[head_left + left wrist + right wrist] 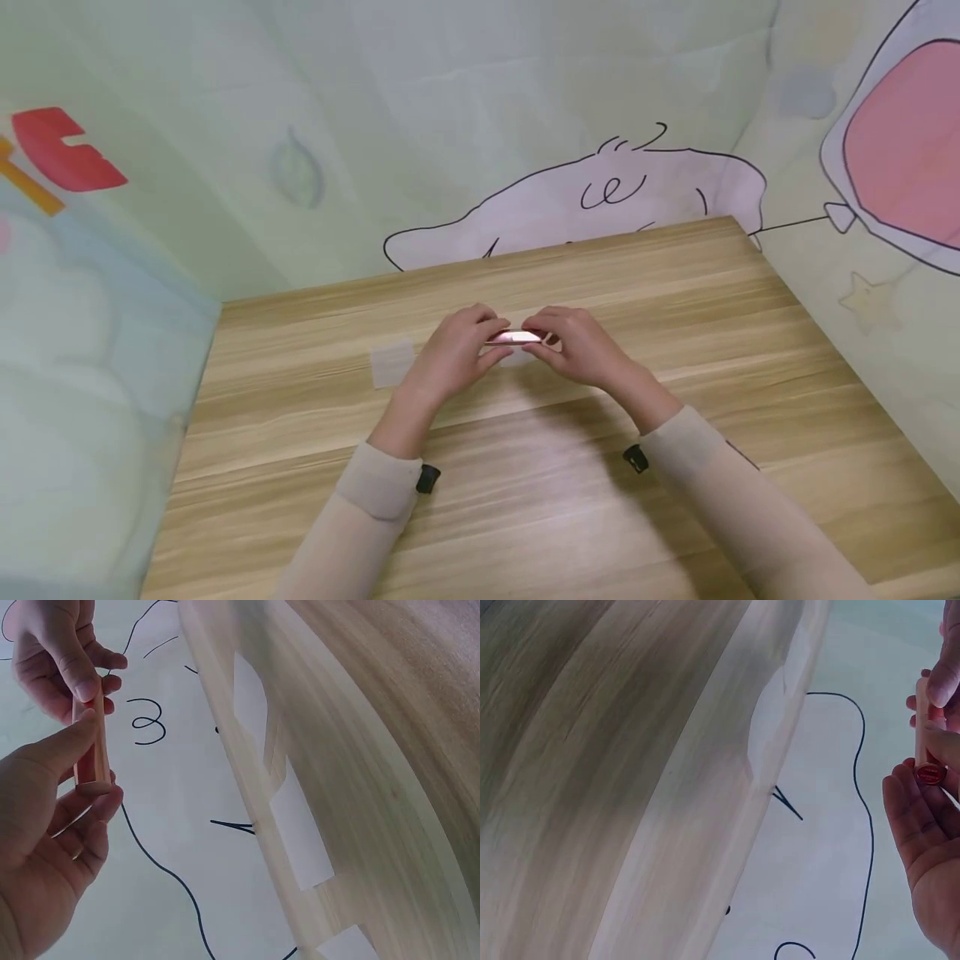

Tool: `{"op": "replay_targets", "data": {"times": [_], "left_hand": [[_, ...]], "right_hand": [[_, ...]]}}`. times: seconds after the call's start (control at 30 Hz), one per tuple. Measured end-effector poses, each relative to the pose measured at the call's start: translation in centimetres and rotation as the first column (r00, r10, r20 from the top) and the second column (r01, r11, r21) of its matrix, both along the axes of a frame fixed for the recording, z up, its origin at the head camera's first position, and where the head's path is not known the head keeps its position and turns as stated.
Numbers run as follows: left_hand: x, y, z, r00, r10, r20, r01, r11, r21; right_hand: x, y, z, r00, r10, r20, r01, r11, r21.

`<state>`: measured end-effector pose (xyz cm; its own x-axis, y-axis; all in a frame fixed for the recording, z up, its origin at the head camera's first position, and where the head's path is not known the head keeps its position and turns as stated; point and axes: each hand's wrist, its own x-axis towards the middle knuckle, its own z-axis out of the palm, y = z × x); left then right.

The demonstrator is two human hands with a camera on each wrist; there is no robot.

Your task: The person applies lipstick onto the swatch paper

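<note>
Both hands hold a slim, shiny copper-pink tube (515,337) level between them, above the wooden table. My left hand (453,350) pinches one end, thumb on the near side and fingers on the far side. At the other end, my right hand (581,343) grips it the same way. In the left wrist view the tube (103,742) shows a flat end beside the left thumb. A round red end (930,775) with tiny lettering shows by the right hand (934,877) in the right wrist view. Fingers cover much of the tube's length.
A thin whitish square (392,364) lies on the table (300,467) left of the hands. Another pale piece (516,358) lies beneath the tube, partly hidden by the hands. Behind the table hangs a printed cloth backdrop (450,108), with more cloth along both sides.
</note>
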<state>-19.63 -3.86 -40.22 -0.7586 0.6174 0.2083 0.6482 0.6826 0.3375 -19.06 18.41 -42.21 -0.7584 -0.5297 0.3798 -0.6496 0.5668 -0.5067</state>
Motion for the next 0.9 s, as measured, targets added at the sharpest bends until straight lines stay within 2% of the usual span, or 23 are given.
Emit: {"op": "replay_targets", "data": {"times": [0.13,0.37,0.6,0.9], "left_hand": [[0.2,0.0,0.1,0.998,-0.029,-0.049,0.03,0.999,0.021],[0.6,-0.1,0.5,0.993,-0.053,-0.108,0.054,0.999,0.005],[0.9,-0.3,1.0,0.996,-0.045,-0.079,0.046,0.999,0.006],[1.1,-0.7,1.0,0.998,-0.054,-0.036,0.055,0.998,0.021]], "right_hand": [[0.1,-0.3,0.1,1.0,0.016,-0.025,-0.015,1.0,0.013],[0.4,-1.1,1.0,0.99,0.008,-0.142,0.015,0.987,0.158],[0.6,-1.5,1.2,0.982,0.005,-0.188,0.032,0.98,0.198],[0.8,-1.7,1.2,0.984,0.014,-0.178,0.021,0.981,0.195]]}}
